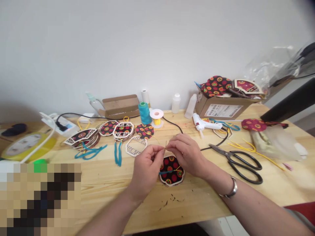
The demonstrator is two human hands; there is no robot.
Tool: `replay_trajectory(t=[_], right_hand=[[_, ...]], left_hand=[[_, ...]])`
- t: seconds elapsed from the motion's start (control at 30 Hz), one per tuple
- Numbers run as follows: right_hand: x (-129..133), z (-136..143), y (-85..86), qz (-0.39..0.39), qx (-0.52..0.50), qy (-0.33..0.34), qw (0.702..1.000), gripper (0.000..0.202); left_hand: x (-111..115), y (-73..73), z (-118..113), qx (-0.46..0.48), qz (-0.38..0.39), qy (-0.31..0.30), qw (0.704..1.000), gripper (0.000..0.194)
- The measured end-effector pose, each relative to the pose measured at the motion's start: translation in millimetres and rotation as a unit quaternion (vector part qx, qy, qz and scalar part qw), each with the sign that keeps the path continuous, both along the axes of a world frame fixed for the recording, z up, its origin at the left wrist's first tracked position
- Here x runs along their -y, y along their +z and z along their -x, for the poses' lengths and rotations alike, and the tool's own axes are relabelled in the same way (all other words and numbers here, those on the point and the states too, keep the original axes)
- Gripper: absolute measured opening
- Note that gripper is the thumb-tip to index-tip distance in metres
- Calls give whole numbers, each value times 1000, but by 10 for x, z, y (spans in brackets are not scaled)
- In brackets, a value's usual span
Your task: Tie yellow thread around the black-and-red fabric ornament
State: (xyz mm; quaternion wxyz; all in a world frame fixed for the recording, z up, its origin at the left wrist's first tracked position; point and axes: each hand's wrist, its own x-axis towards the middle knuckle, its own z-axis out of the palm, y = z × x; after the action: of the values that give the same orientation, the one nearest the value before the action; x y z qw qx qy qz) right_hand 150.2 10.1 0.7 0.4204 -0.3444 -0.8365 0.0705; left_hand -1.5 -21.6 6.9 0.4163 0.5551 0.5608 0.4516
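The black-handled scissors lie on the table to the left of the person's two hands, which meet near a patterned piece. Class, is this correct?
The side is wrong: the head view shows the black-handled scissors on the table to the right of the left hand and right hand, which meet near a patterned piece.

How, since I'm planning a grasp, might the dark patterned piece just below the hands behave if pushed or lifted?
The patterned piece looks fairly stiff, given its pale, crisp-edged rim. Lying flat on the table, it would probably slide rather than roll. The thin teal cord across it seems floppy and might snag.
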Motion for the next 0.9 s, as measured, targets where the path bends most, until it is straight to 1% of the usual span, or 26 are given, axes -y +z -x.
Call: replay_trajectory(t=[0.37, 0.67, 0.77, 0.9], right_hand=[[-16, -5, -25, 60, -33, 22, 997, 15], [-27, 8, -39, 132, -88, 29, 987, 12], [-30, 16, -42, 136, -96, 28, 986, 11], [-33, 11, -42, 111, -102, 11, 989, 9]], left_hand=[[7, 13, 2, -8, -6, -7, 1000, 14], [5, 18, 4, -1, -8, -13, 1000, 13], [6, 13, 6, 2, -8, -11, 1000, 12], [0, 8, 6, 7, -2, -3, 1000, 13]])
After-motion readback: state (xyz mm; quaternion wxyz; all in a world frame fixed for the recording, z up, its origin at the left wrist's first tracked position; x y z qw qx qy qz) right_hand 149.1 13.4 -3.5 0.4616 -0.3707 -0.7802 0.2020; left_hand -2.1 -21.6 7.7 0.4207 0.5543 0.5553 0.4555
